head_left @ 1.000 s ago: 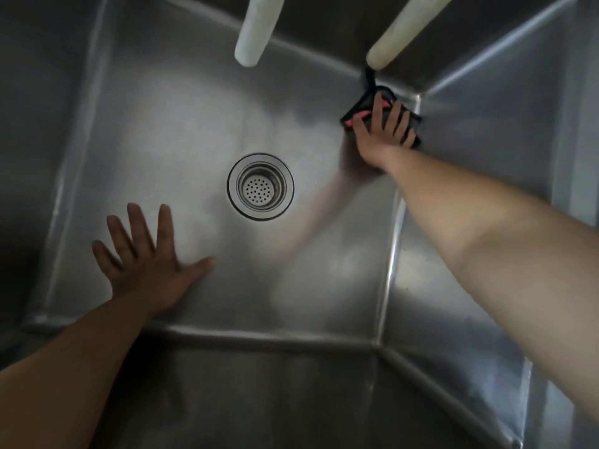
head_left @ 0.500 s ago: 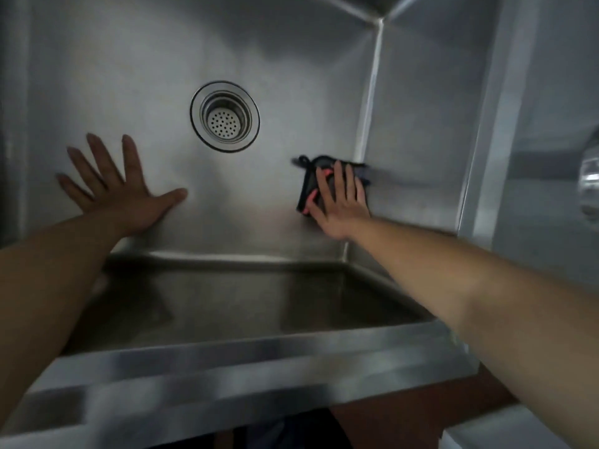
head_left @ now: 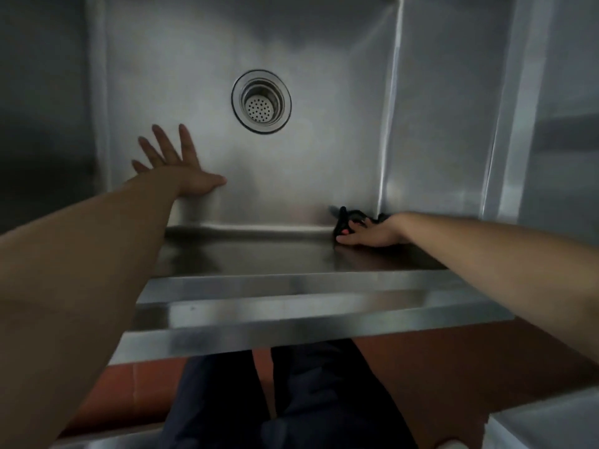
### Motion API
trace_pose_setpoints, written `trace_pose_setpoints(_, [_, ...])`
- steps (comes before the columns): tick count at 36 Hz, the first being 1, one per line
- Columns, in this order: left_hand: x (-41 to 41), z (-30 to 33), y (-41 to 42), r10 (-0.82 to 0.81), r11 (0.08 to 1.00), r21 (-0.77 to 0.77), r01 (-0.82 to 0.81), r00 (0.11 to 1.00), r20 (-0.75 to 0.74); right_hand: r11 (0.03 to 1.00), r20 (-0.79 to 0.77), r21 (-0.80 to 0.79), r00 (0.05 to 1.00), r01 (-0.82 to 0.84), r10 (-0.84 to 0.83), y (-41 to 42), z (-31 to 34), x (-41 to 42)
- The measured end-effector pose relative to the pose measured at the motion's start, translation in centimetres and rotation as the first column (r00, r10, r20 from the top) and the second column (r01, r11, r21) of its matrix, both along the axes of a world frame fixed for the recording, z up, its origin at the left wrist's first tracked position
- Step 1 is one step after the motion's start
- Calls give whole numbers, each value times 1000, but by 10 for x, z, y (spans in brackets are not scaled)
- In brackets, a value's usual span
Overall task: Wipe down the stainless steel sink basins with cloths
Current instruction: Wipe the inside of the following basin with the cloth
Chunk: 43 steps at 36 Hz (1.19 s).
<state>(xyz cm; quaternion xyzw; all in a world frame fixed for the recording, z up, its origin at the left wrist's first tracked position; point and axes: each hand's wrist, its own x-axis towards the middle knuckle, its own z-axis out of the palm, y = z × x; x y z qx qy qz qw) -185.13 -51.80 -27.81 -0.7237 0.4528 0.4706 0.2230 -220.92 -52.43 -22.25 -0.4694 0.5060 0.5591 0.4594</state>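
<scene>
A stainless steel sink basin (head_left: 324,170) fills the upper view, with a round perforated drain (head_left: 261,102) near its middle. My left hand (head_left: 176,166) lies flat on the basin floor at the near left, fingers spread, holding nothing. My right hand (head_left: 372,233) presses a dark cloth (head_left: 343,218) into the basin's near right corner, where the floor meets the front wall. Most of the cloth is hidden under the hand.
The sink's front rim (head_left: 291,306) runs across the middle of the view. A vertical divider wall (head_left: 505,124) stands right of the basin, with another steel surface beyond it. Below the rim are my dark-trousered legs (head_left: 275,400) over a red-brown floor (head_left: 437,377).
My right hand slid the cloth from the far right corner along the right wall to the near right corner. The view tilted down and back; my left hand stayed planted.
</scene>
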Motion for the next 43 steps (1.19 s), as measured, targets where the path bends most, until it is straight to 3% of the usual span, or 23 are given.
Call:
trace_pose_setpoints(4, [13, 18, -9, 10, 1000, 23, -8, 998, -70, 977, -27, 36, 977, 211, -210, -4, 27, 8])
trace_pose_setpoints(10, [22, 80, 19, 73, 996, -28, -83, 966, -249, 921, 206, 80, 898, 382, -390, -2, 65, 25])
trace_pose_setpoints(13, [25, 134, 52, 133, 972, -152, -179, 953, -272, 856, 290, 246, 809, 454, -512, -3, 79, 56])
trace_pose_setpoints(16, [33, 188, 97, 157, 837, -491, -241, 966, -206, 799, 380, 380, 709, 466, -594, 1, 86, 107])
trace_pose_setpoints(18, [34, 209, 129, 202, 690, -685, -235, 971, -130, 849, 495, 397, 697, 350, -519, 8, 88, 151])
trace_pose_setpoints(20, [35, 217, 159, 352, 639, -722, -265, 935, -31, 892, 607, 391, 665, 227, -436, 17, 92, 200])
trace_pose_setpoints(24, [29, 218, 194, 587, 639, -663, -389, 804, 94, 952, 739, 295, 613, 78, -279, 39, 100, 291])
trace_pose_setpoints(28, [24, 201, 194, 606, 691, -618, -375, 767, 212, 983, 833, 181, 525, 39, -174, 54, 96, 318])
trace_pose_setpoints(34, [23, 203, 187, 673, 658, -598, -457, 714, 194, 984, 823, 174, 543, 33, -164, 44, 109, 269])
trace_pose_setpoints(39, [31, 213, 190, 714, 569, -621, -539, 698, 48, 986, 876, -156, 454, -54, 163, 45, 126, 191])
trace_pose_setpoints(43, [35, 222, 198, 702, 548, -632, -548, 712, -8, 828, 756, -472, 345, -303, 557, 54, 151, 129])
